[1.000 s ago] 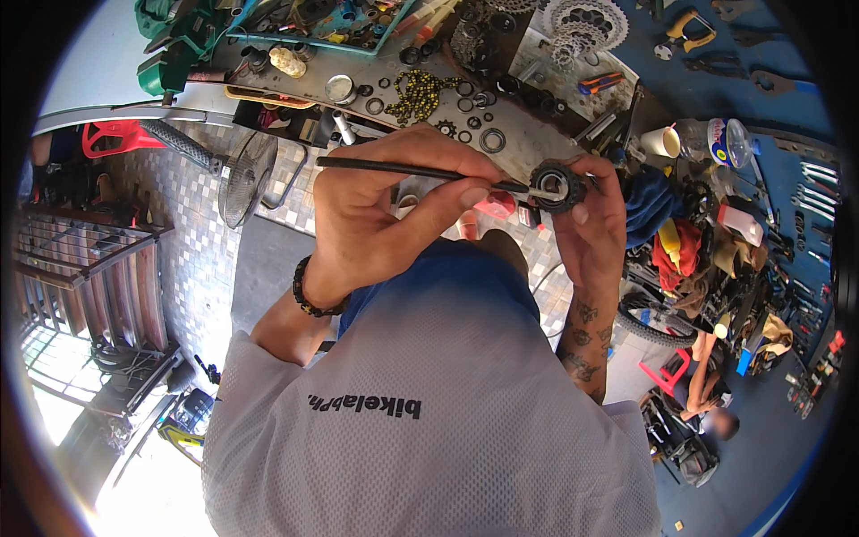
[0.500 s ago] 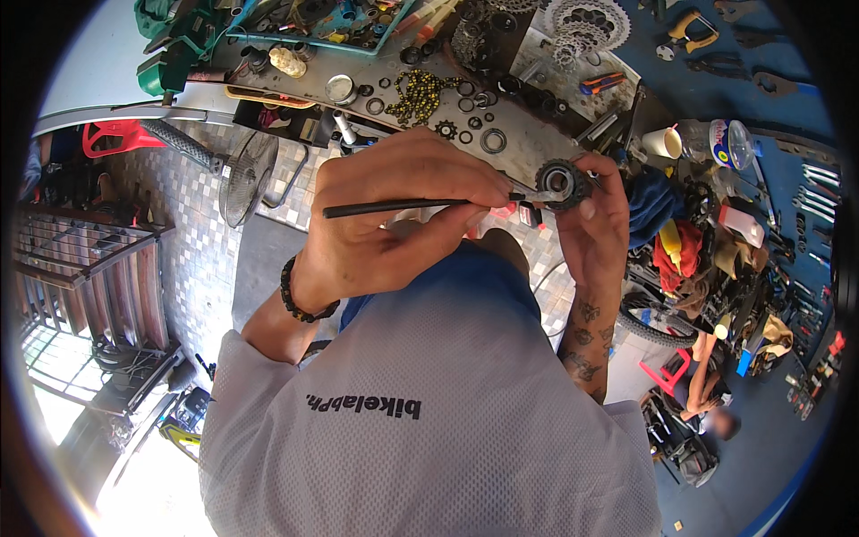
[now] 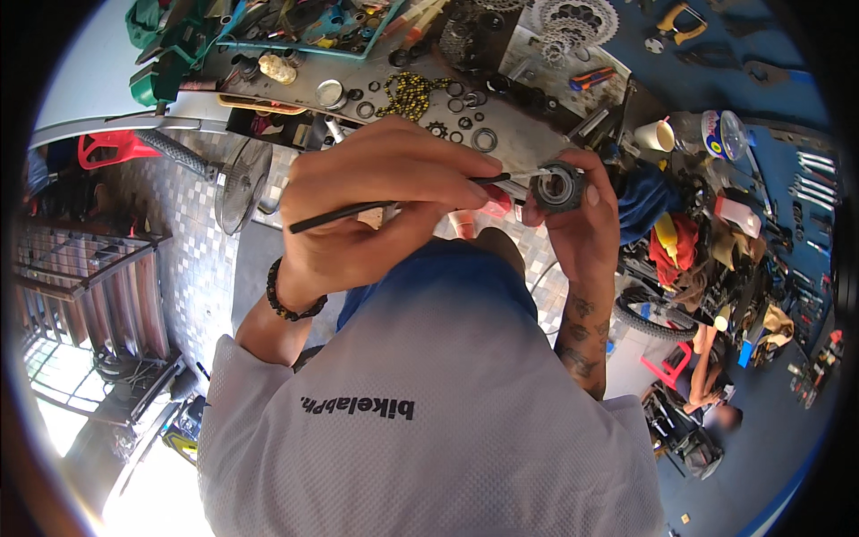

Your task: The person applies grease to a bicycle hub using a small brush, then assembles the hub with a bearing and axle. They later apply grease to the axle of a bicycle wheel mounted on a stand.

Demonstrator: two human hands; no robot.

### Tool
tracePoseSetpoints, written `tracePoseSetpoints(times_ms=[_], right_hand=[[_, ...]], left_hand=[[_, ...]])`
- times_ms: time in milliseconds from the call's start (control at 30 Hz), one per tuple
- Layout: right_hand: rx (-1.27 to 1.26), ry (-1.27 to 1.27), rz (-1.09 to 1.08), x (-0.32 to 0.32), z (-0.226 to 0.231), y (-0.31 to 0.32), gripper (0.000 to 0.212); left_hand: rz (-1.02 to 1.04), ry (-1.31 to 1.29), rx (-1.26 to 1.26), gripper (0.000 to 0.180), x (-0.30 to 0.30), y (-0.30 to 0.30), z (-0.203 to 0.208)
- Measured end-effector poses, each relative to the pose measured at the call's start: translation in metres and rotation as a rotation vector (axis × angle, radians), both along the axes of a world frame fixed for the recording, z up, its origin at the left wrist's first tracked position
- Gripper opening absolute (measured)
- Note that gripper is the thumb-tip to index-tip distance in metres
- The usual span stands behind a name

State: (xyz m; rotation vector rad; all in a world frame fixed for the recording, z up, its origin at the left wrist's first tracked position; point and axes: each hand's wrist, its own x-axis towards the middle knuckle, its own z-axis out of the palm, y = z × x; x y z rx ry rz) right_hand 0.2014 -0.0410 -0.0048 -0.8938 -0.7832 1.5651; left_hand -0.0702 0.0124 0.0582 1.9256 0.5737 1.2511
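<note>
Between the fingertips and thumb of my left hand (image 3: 380, 183) is a thin brush with a black handle (image 3: 335, 216). Its pale tip reaches the upper edge of a dark, ring-shaped bicycle hub part (image 3: 561, 186). My right hand (image 3: 584, 215) grips this part by its outer side, its round opening turned up and its inner ring in sight. Behind the hands, on the workbench (image 3: 523, 130), are a black-and-yellow chain (image 3: 407, 92), a small sprocket (image 3: 437, 131), several loose rings and an open round tin of pale grease-like stuff (image 3: 331, 93).
A blue-rimmed tray (image 3: 295, 46) of small parts and a green vise (image 3: 157, 80) stand far left. Cassette sprockets (image 3: 573, 22) lie at the back. To the right are a paper cup (image 3: 655, 136), a plastic bottle (image 3: 716, 134), rags (image 3: 649, 201) and a seated person (image 3: 707, 385).
My left hand has shifted slightly left and the brush is more slanted, its tip moving from the part's opening to its upper rim. The hub part has tilted in my right hand.
</note>
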Motion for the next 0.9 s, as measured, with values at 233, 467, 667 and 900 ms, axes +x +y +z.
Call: tracePoseSetpoints(times_ms=[233,467,667,900], right_hand=[[0.018,0.128,0.062,0.001,0.001,-0.001,0.048],[0.009,0.123,0.054,0.0,0.004,-0.004,0.05],[0.007,0.104,0.056,0.0,0.004,-0.005,0.051],[0.02,0.099,0.056,0.002,0.004,-0.007,0.052]], left_hand=[[-0.092,-0.121,-0.054,0.031,0.001,0.004,-0.012],[-0.123,-0.175,-0.186,0.03,0.004,-0.001,-0.019],[-0.152,-0.246,-0.238,0.031,0.007,-0.002,-0.023],[-0.088,-0.227,-0.256,0.03,0.009,-0.004,-0.028]])
